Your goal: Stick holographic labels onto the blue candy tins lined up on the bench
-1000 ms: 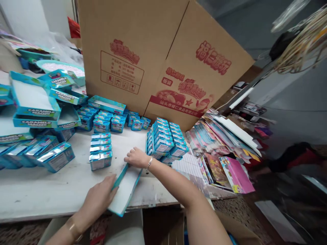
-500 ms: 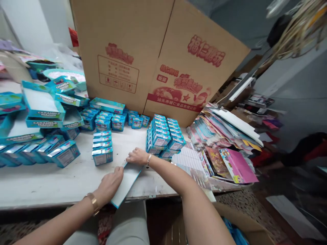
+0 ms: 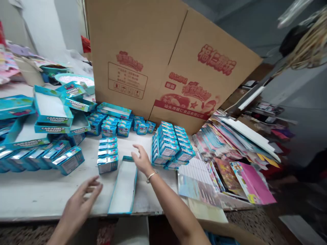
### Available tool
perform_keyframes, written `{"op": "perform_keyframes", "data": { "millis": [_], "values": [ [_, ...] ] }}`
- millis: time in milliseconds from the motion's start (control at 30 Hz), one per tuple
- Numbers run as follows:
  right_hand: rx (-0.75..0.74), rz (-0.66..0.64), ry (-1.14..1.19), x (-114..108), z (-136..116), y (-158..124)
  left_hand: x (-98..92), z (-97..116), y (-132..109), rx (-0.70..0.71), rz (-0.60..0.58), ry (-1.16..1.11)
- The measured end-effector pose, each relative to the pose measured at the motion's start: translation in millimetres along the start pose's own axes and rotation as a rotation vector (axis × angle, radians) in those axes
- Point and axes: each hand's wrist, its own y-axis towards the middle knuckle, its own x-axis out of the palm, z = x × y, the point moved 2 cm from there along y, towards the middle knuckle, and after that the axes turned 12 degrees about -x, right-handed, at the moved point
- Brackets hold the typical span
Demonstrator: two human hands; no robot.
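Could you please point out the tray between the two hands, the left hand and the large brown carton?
Tray (image 3: 123, 189), head view: on its white inner floor.
Left hand (image 3: 81, 201), head view: on its back.
Large brown carton (image 3: 163, 58), head view: on bare cardboard just left of the dark seam.

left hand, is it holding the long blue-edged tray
No, the left hand is open and apart from the tray, with white tabletop showing between them.
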Motion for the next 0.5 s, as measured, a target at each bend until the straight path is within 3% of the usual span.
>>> {"op": "perform_keyframes", "data": {
  "millis": [67, 133, 300, 400, 500],
  "values": [
    [0.15, 0.158, 0.19, 10, 3, 9, -8.1, 9, 19, -0.039, 0.114, -0.374],
    [0.27, 0.251, 0.361, 32, 3, 23, -4.1, 26, 48, -0.074, 0.152, -0.66],
    [0.408, 0.321, 0.652, 91, -10, 57, 20.3, 62, 114, -0.149, 0.049, -0.879],
    [0.442, 0.291, 0.877, 107, -19, 66, 25.6, 68, 125, -0.175, -0.11, -0.936],
    [0.431, 0.326, 0.928, 95, -36, 67, 22.3, 79, 115, -0.229, -0.218, -1.046]
  ]
}}
